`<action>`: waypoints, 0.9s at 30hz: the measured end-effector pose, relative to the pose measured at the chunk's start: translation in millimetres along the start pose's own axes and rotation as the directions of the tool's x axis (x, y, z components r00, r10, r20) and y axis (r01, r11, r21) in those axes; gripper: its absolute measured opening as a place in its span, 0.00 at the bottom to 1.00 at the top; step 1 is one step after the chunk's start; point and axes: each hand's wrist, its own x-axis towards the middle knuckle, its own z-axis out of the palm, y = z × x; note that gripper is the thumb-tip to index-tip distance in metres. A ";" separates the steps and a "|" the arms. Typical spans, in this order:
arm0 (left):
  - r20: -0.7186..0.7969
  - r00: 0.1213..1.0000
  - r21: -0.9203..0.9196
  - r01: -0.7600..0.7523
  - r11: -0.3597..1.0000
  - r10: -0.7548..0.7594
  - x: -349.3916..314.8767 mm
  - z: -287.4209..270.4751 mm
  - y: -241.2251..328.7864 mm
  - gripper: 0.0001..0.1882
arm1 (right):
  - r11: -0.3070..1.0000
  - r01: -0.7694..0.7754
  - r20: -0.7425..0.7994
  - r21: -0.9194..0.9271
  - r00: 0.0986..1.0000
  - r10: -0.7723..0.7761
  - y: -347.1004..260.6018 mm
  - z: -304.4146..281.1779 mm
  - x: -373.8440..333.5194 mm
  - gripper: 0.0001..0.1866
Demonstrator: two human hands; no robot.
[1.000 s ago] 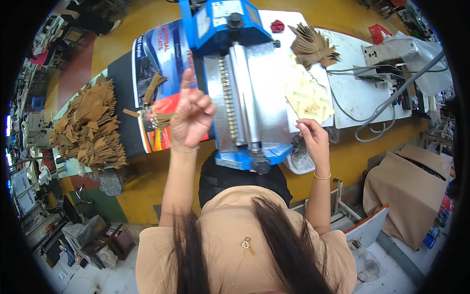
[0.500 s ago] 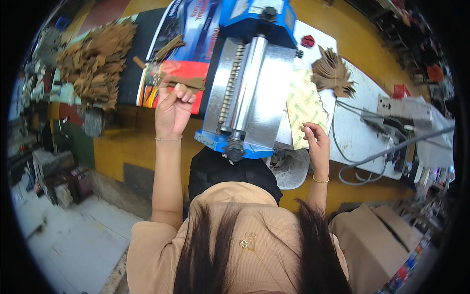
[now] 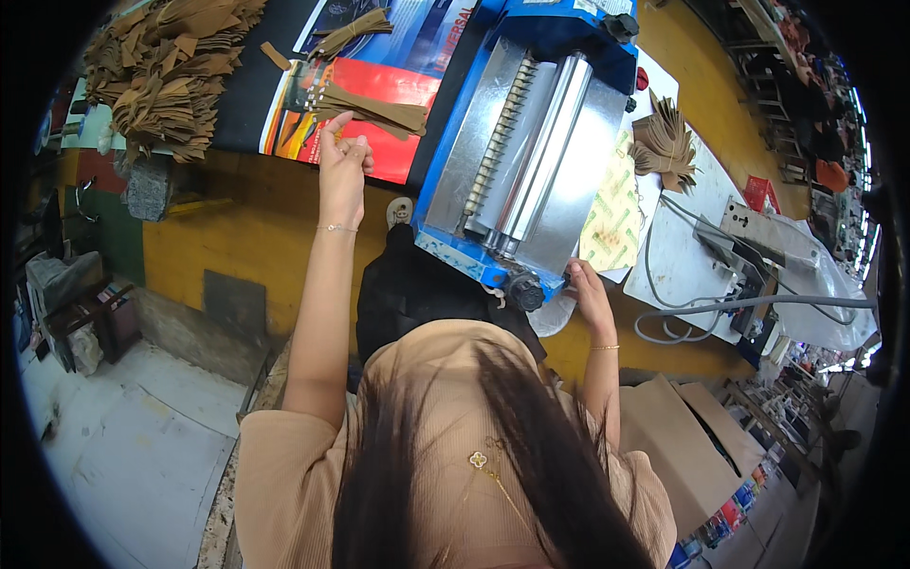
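My left hand (image 3: 343,163) is at the near edge of a flat stack of brown leather-like strips (image 3: 374,112), its index finger stretched toward them and the other fingers loosely curled. Nothing shows in its grasp. The strips lie on a red and blue printed sheet (image 3: 408,81). A blue machine with shiny metal rollers (image 3: 545,147) stands in front of me. My right hand (image 3: 591,296) is by its near right corner, fingers partly bent and fingertips close to the edge. Whether they touch the machine is hard to tell.
A large heap of brown pieces (image 3: 171,76) lies at the far left, with a smaller bundle of strips (image 3: 351,33) nearer. Right of the machine are a yellow patterned sheet (image 3: 607,223), a fanned brown bundle (image 3: 664,147) and a looping grey cable (image 3: 701,308).
My left hand has reached forward to the strips, its index finger straightening. My right hand has moved from beside the yellow sheet to the machine's near right corner. The view has shifted and turned.
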 end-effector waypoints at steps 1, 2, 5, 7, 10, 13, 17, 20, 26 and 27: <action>0.014 1.000 0.002 -0.010 1.000 0.010 3.0 -0.1 -2.4 0.18 | 0.993 -0.055 0.013 0.100 0.998 0.054 5.3 4.7 -3.2 0.19; 0.028 0.999 0.005 -0.020 1.000 0.020 5.2 0.5 -5.4 0.18 | 0.986 -0.093 0.019 0.141 0.996 0.091 10.3 11.1 -5.4 0.17; 0.048 0.999 0.021 -0.016 1.000 0.015 8.1 2.4 -13.6 0.17 | 0.943 -0.060 -0.036 0.326 0.997 0.075 17.2 24.6 -11.0 0.17; 0.087 0.996 0.042 0.003 0.999 -0.007 8.2 0.5 -17.3 0.16 | 0.911 -0.036 -0.009 0.410 0.999 0.044 15.0 27.6 -13.3 0.16; 0.093 0.994 0.050 0.057 0.997 -0.061 11.6 -2.7 -23.0 0.19 | 0.837 -0.033 0.016 0.547 0.999 0.029 11.1 31.9 -18.7 0.15; 0.064 0.994 0.127 0.080 0.989 -0.089 10.4 -9.2 -29.0 0.22 | 0.807 -0.015 0.035 0.591 0.999 -0.007 11.0 33.6 -21.7 0.16; 0.028 0.994 0.190 0.095 0.977 -0.102 6.7 -22.1 -34.1 0.23 | 0.797 -0.018 0.041 0.604 0.999 -0.008 18.7 33.6 -14.9 0.17; 0.063 0.993 0.140 0.089 0.986 -0.099 5.9 -31.4 -35.6 0.25 | 0.778 -0.025 0.058 0.628 0.998 -0.015 24.5 31.2 -8.9 0.17; 0.104 0.993 0.198 0.028 0.980 -0.049 2.5 -33.3 -37.3 0.22 | 0.740 -0.044 0.049 0.671 0.999 0.015 29.7 30.0 -5.2 0.16; 0.095 0.994 0.191 0.042 0.981 -0.062 1.4 -31.9 -37.4 0.21 | 0.725 -0.047 0.068 0.687 0.998 0.000 30.3 29.5 -4.6 0.16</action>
